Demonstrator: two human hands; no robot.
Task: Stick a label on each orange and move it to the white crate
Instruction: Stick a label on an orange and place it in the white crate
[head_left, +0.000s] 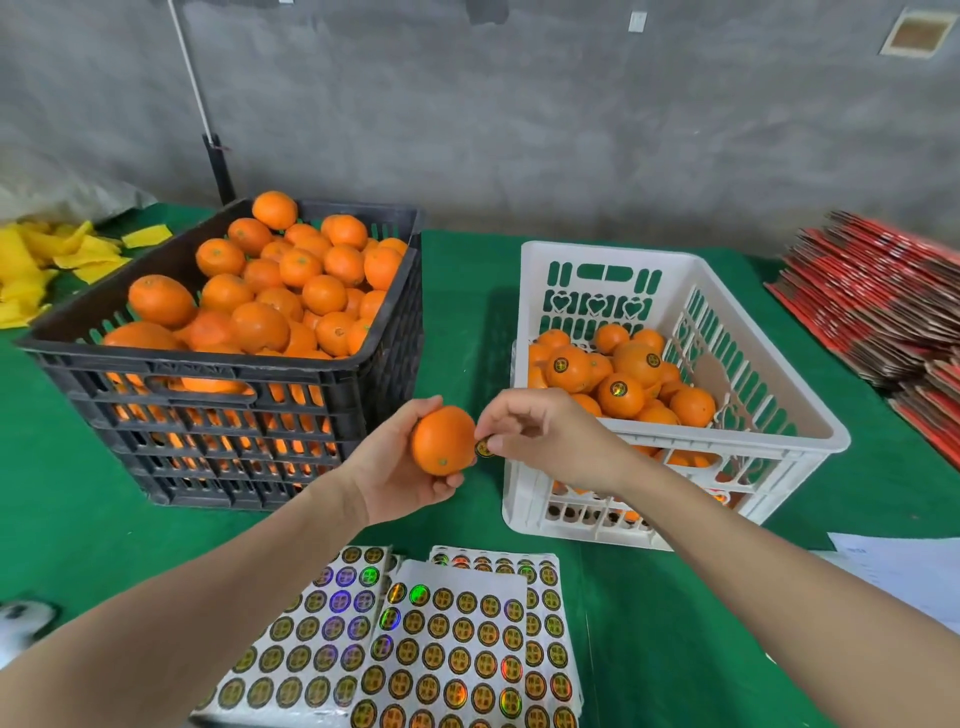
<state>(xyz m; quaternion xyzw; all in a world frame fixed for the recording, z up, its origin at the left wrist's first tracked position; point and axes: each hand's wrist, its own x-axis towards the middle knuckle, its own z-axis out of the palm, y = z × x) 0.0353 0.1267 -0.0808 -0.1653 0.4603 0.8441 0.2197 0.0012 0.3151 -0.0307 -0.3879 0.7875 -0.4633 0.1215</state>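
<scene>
Here the right hand (540, 436) presses a label (484, 448) to the held orange (443, 440).

Black crate (244, 405) – white crate (769, 467) – green tablecloth (78, 519)

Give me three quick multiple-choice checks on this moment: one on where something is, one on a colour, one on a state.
1. Where are the sticker sheets?
A. inside the white crate
B. on the green table nearest the camera, in front of both crates
C. on top of the black crate

2. What colour is the crate heaped with unlabelled oranges?
A. black
B. white
C. red

3. What is the left hand doing?
A. resting flat on the table
B. holding an orange
C. peeling a sheet

Answers: 1 B, the sheets lie below the forearms; 2 A, the white crate holds the labelled fruit; 3 B, it cups the orange while the right hand brings a label to it.
</scene>
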